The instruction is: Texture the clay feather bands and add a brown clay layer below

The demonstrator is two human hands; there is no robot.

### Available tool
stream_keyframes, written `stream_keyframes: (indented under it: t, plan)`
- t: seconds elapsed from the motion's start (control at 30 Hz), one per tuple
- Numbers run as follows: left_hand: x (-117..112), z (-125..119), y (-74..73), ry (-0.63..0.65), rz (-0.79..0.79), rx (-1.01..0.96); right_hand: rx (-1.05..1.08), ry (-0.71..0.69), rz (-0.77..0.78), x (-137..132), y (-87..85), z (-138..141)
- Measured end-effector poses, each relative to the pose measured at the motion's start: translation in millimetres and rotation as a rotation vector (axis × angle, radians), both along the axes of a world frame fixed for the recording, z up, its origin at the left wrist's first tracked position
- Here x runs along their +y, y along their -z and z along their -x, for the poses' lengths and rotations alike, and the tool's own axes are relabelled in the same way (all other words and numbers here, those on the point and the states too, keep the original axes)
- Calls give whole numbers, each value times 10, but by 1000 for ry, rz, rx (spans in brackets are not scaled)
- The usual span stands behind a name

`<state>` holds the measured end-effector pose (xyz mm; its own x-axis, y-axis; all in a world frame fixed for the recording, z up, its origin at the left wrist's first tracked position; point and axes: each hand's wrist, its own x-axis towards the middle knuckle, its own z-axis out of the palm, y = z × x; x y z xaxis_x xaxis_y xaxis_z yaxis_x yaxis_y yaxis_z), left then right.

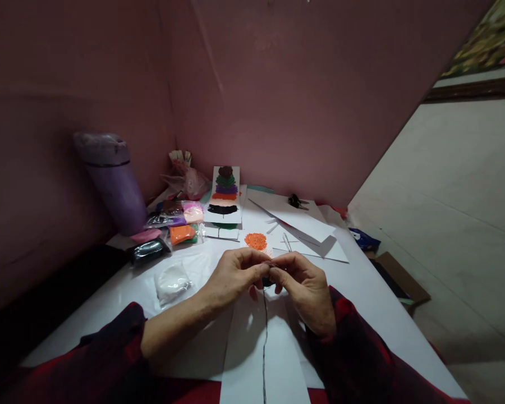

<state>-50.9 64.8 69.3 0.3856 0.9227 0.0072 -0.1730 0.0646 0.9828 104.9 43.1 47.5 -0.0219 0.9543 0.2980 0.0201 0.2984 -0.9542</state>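
Both hands meet over a white paper strip [246, 359] that has a wavy dark line down its middle. Between the fingertips is a small dark piece of modelling clay [269, 280], mostly covered by the fingers. My left hand [239, 272] pinches it with thumb and forefinger. From the other side, my right hand [305, 286] closes thumb and fingers on the same piece. Just beyond the fingers lies a textured orange clay patch [256, 241], on the paper. A silver pen-like tool [287, 242] rests on paper past the right hand.
Bagged coloured clay [183, 234] and a bag of white clay [172, 283] lie left. A purple bottle [115, 182] stands by the wall. At the back are a card with coloured clay bands [224, 193], folded white paper [294, 216] and keys [297, 201].
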Motion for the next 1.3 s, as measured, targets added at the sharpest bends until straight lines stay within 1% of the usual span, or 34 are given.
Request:
stream_keyframes:
  t: [0.07,0.13,0.27,0.33,0.4,0.47,0.53,0.6,0.67,0.7,0.77,0.9,1.0,1.07,1.13,1.2,1.27,1.3]
  plan:
    - [-3,-8,-12,5,-3,14,-10,-8,-5,-12,-16,-4]
    - [5,-13,-14,-21,12,14,-3,9,-11,-4,-31,-11]
    - [49,20,2,-144,44,-47,59,105,-6,63,-48,-45]
    - [68,46,11,-171,51,-77,91,103,24,94,-52,-57]
    - [71,58,18,-149,58,-90,113,74,41,107,-57,-54]
    - [56,52,23,-108,63,-86,125,58,24,100,-62,-36]
    - [33,34,26,-36,59,-69,125,57,-1,80,-62,-16]
    - [13,18,27,67,44,-49,99,50,-25,56,-52,-2]
    - [3,9,24,113,16,-37,48,25,-61,34,-32,1]
    - [2,8,21,98,3,-38,24,14,-85,24,-20,-2]
    - [5,11,11,22,-13,-47,-15,13,-144,9,1,-12]
    - [2,20,-13,-111,-41,-78,-180,66,-325,1,17,-45]
    - [-27,24,-8,-236,-145,-110,-298,82,-481,12,26,-69]
    - [-54,24,10,-310,-267,-89,-333,95,-545,23,48,-81]
    - [-78,21,31,-311,-410,-6,-352,96,-582,33,78,-90]
    - [-93,17,43,-254,-490,64,-353,90,-600,40,100,-95]
    - [-95,15,41,-233,-459,48,-348,87,-605,40,99,-95]
    - [-93,14,36,-257,-421,13,-350,87,-603,37,89,-94]
